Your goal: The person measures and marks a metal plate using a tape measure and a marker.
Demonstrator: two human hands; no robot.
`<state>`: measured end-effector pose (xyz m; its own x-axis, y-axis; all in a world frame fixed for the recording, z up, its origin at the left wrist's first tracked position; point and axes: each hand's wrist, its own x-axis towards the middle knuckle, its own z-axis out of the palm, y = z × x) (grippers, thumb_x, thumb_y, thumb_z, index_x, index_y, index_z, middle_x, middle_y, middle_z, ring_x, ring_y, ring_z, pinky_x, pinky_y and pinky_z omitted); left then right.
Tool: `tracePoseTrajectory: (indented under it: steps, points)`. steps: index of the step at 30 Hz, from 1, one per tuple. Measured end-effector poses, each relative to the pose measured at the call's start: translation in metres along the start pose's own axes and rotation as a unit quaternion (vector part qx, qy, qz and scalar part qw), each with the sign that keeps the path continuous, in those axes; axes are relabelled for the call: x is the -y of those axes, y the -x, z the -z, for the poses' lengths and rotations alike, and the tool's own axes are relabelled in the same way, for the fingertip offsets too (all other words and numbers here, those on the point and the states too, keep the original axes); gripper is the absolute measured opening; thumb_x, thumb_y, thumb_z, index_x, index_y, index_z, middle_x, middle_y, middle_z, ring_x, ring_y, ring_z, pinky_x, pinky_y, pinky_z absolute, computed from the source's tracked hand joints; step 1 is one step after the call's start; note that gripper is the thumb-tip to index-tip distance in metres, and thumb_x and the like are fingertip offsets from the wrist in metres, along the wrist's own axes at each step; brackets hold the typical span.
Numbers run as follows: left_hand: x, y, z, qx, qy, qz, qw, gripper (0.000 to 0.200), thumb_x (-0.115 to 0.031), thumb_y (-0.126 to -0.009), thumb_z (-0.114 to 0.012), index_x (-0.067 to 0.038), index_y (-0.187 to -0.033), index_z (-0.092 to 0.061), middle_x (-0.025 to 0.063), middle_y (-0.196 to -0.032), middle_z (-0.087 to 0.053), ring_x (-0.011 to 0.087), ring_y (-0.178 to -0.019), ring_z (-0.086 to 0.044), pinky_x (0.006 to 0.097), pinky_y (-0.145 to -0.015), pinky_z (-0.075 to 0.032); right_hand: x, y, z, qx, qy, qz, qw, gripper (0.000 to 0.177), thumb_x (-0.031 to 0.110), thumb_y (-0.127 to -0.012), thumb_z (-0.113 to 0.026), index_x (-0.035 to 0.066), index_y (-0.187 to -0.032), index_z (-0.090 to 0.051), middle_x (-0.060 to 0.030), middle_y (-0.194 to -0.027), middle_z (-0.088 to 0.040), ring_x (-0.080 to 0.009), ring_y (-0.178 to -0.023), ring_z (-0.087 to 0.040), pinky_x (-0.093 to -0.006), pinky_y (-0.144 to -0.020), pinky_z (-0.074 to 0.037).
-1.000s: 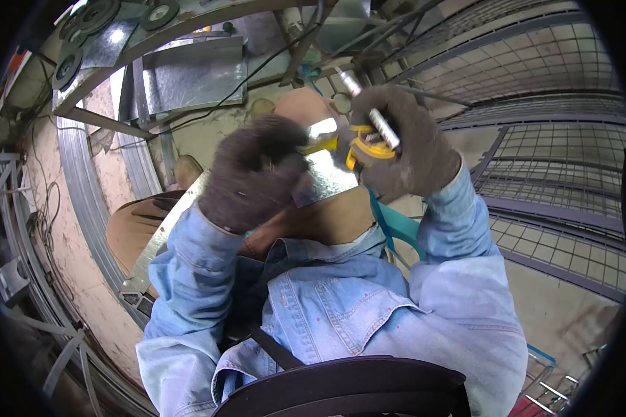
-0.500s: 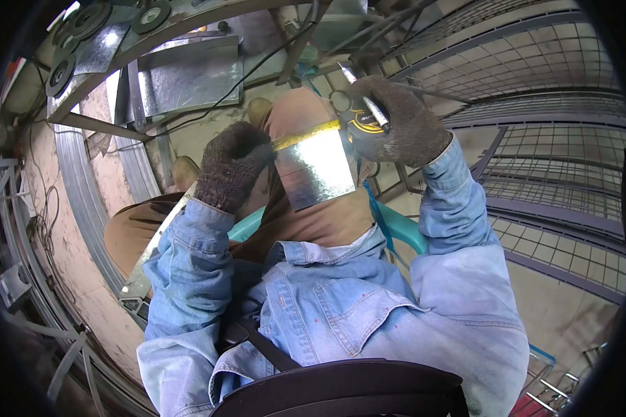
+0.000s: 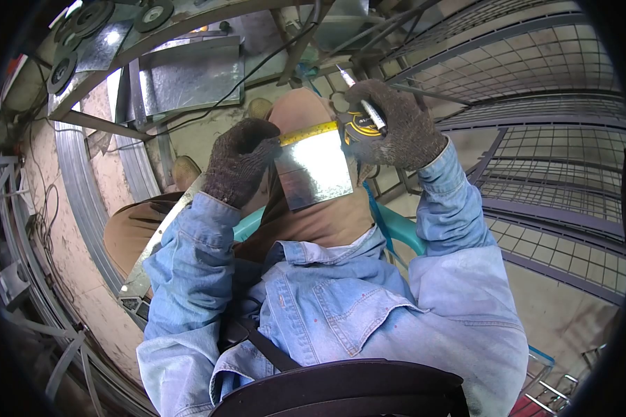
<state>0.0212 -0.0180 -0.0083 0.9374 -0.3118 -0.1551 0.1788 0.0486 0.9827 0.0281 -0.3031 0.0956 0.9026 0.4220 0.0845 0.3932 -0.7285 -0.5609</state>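
I am watching the metal plate (image 3: pixel 316 170) resting on the trouser leg (image 3: pixel 334 224). Left of the plate, my left hand (image 3: pixel 242 158) is pinching the yellow tape blade (image 3: pixel 307 133) along its far edge. Right of the plate, my right hand (image 3: pixel 405 125) is gripping the tape measure (image 3: pixel 358 126) and marker (image 3: pixel 373 114). Its near edge is lying uncovered, with room remaining before the jacket (image 3: pixel 341 299).

So the plate (image 3: pixel 317 170)'s on the thigh (image 3: pixel 337 221) between the left fingers (image 3: pixel 259 131) and right fingers (image 3: pixel 370 90), tape (image 3: pixel 309 133) along its far edge, pen (image 3: pixel 373 115) in the right ones.
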Motion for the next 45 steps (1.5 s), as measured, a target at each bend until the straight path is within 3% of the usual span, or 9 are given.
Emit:
tracePoseTrajectory:
  steps: [9,13,22,24,30,32,40,42,45]
  points:
    - [-0.001,0.007,-0.003,0.001,-0.011,0.029,1.0,0.012,-0.009,-0.095,-0.069,0.0,-0.103,-0.067,0.0082,-0.088,-0.071,0.0148,-0.081,-0.069,0.028,-0.07,-0.055,0.005,0.014,-0.005,0.002,-0.026,-0.028,0.999,0.057,0.022,-0.076,-0.089,0.004,-0.122,-0.062,-0.0126,-0.112,-0.07,-0.0219,-0.098,-0.072,-0.0352,-0.086,-0.058]
    - [0.004,0.001,-0.001,0.004,-0.006,0.014,1.0,0.013,-0.01,-0.095,-0.069,0.0,-0.103,-0.065,0.0082,-0.088,-0.07,0.0143,-0.081,-0.069,0.0278,-0.069,-0.056,0.002,0.006,-0.006,-0.013,-0.06,-0.023,0.998,0.056,0.028,-0.078,-0.087,0.005,-0.122,-0.063,-0.015,-0.107,-0.07,-0.0289,-0.098,-0.071,-0.0393,-0.086,-0.057]
    - [0.01,0.003,0.001,-0.022,-0.154,-0.149,0.977,0.015,-0.002,-0.094,-0.065,0.0,-0.108,-0.061,0.0086,-0.096,-0.067,0.0159,-0.09,-0.066,0.0303,-0.083,-0.054,0.017,0.004,0.008,-0.07,0.017,0.036,0.997,0.047,0.026,-0.078,-0.086,0.004,-0.115,-0.066,-0.0173,-0.1,-0.069,-0.0338,-0.088,-0.069,-0.0423,-0.077,-0.057]
    - [0.008,0.003,0.001,-0.01,-0.103,-0.06,0.993,0.015,0.0,-0.095,-0.064,0.0,-0.109,-0.061,0.0085,-0.098,-0.067,0.0154,-0.093,-0.065,0.0301,-0.084,-0.054,0.021,0.006,0.009,-0.072,0.009,0.038,0.997,0.047,0.026,-0.078,-0.086,0.004,-0.114,-0.066,-0.0174,-0.1,-0.069,-0.0338,-0.088,-0.069,-0.0423,-0.077,-0.057]
    - [-0.009,-0.003,0.004,-0.002,-0.103,-0.104,0.989,0.012,-0.002,-0.095,-0.065,-0.001,-0.107,-0.062,0.0087,-0.097,-0.066,0.0156,-0.089,-0.064,0.0313,-0.084,-0.053,0.033,0.023,0.008,-0.063,0.033,-0.015,0.997,0.049,0.027,-0.079,-0.086,0.003,-0.116,-0.063,-0.017,-0.102,-0.068,-0.0315,-0.092,-0.071,-0.0405,-0.079,-0.057]
    - [-0.015,-0.001,0.003,0.019,-0.094,-0.058,0.994,0.012,-0.003,-0.094,-0.066,-0.001,-0.105,-0.062,0.0078,-0.094,-0.066,0.0161,-0.086,-0.064,0.0319,-0.082,-0.054,0.042,0.032,0.005,-0.042,-0.043,-0.117,0.991,0.049,0.026,-0.08,-0.086,0.003,-0.117,-0.062,-0.0156,-0.102,-0.067,-0.028,-0.097,-0.072,-0.039,-0.081,-0.057]
    - [-0.003,0.028,-0.002,0.058,-0.226,-0.021,0.972,0.016,-0.012,-0.09,-0.068,-0.001,-0.091,-0.057,0.0108,-0.078,-0.061,0.0165,-0.072,-0.061,0.0342,-0.067,-0.05,0.031,0.056,-0.017,-0.04,-0.054,-0.084,0.994,0.054,0.016,-0.074,-0.09,0.005,-0.117,-0.06,-0.0151,-0.108,-0.068,-0.0215,-0.09,-0.071,-0.0362,-0.079,-0.058]
    - [-0.016,0.037,0.005,0.09,-0.235,-0.011,0.968,0.016,-0.012,-0.09,-0.069,-0.002,-0.091,-0.057,0.0109,-0.078,-0.061,0.0169,-0.073,-0.061,0.0343,-0.068,-0.05,0.031,0.059,-0.019,-0.029,-0.066,-0.065,0.995,0.055,0.021,-0.075,-0.088,0.002,-0.12,-0.062,-0.0168,-0.111,-0.07,-0.0296,-0.097,-0.072,-0.0397,-0.084,-0.057]
    - [-0.02,0.042,0.012,0.136,-0.247,-0.009,0.96,0.014,-0.011,-0.09,-0.068,-0.002,-0.092,-0.058,0.0103,-0.08,-0.063,0.0172,-0.074,-0.062,0.0332,-0.069,-0.051,0.035,0.058,-0.017,-0.021,-0.035,-0.02,0.999,0.055,0.021,-0.075,-0.087,0.002,-0.121,-0.062,-0.0172,-0.11,-0.07,-0.0306,-0.095,-0.072,-0.0399,-0.082,-0.058]
